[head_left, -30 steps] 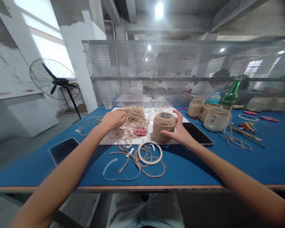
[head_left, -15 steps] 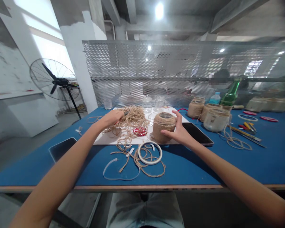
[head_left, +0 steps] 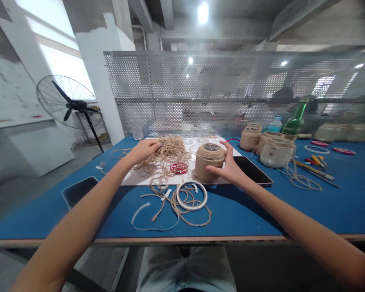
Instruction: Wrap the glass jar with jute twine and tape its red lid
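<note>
My right hand (head_left: 231, 166) is wrapped round the right side of a twine-covered jar (head_left: 209, 165), thumb across its front and fingers up along its far side. The jar stands upright on a white sheet (head_left: 134, 178). At the left edge of a loose heap of jute twine (head_left: 173, 148), my left hand (head_left: 146, 150) is closed. A small dark bit shows by its fingertips, too little to name. A red spool (head_left: 179, 168) lies among the strands. Closer to me, a white tape roll (head_left: 192, 207) rests over cut lengths of twine (head_left: 197, 224).
Wrapped jars (head_left: 250, 137), a part-covered glass jar (head_left: 275, 153) and a green bottle (head_left: 295, 119) stand to the right. Tools (head_left: 318, 162) lie beyond them. A black tablet (head_left: 254, 171) lies by my right hand. Clear jars (head_left: 187, 132) stand before the perforated metal screen (head_left: 170, 81).
My left hand has shifted slightly at the twine heap, and less of the dark bit by its fingers shows. My right hand keeps its hold on the jar.
</note>
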Available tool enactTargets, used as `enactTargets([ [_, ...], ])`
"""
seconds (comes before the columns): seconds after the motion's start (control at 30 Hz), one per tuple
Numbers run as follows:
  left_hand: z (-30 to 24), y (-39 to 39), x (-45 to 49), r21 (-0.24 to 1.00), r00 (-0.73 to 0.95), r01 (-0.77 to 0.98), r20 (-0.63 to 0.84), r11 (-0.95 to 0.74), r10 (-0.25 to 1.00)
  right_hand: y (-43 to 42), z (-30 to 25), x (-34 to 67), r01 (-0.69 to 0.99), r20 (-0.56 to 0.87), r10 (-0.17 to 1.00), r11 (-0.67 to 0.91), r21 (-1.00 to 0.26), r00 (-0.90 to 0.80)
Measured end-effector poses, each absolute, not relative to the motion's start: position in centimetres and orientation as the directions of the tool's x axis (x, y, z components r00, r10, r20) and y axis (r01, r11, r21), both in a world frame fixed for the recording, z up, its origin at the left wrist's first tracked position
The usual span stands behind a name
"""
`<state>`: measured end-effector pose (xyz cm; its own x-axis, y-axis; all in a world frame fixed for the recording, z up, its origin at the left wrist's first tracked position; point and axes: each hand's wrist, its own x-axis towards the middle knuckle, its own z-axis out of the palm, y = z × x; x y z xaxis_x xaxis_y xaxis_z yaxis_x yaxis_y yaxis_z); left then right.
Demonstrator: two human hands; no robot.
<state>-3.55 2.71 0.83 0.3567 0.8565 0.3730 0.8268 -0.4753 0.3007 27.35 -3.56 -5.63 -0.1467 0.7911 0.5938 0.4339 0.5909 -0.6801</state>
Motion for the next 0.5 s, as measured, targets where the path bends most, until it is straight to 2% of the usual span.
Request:
enactTargets([
  [0.37, 0.9, 2.4, -3.4, 0.301, 0.414, 0.796, 0.364, -0.526, 0.834, -2.1, -6.6, 28.4, 0.304, 0.591, 0.777, 0.629, -0.716, -0.215],
  [0.5, 1.1, 2.2, -3.5, 0.312, 0.429, 0.777, 0.372, -0.546, 0.823, -2.0, -6.7, 28.4, 0.33, 0.607, 0.766, 0.64, -0.694, -0.212],
])
